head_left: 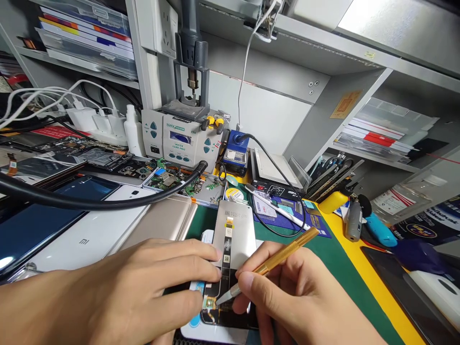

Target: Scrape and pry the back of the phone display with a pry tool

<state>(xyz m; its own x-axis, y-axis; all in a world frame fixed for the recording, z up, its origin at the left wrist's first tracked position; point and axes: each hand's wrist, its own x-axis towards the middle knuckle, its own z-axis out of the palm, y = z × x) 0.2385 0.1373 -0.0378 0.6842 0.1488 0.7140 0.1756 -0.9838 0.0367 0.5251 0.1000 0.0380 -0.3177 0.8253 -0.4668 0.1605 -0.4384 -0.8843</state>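
A phone display panel (235, 235) lies with its metal back up, a ribbon cable with labels running down its middle. My left hand (161, 273) lies across its left side, fingers stretched out and fingertips resting on the panel. In a pen grip, my right hand (283, 282) holds a gold-handled hobby knife (287, 249). The knife's silver tip touches or nearly touches a small gold-coloured flex circuit (209, 303) near the panel's lower left. Under the panel is a white and blue item (196, 321), mostly hidden.
Several phones (82, 242) lie at left, crossed by a thick black hose (108, 203). Behind stand a grey rework station (179, 139) and a tray of circuit boards (179, 184). A white brush (280, 211) and a blue mat (319, 223) sit to the right.
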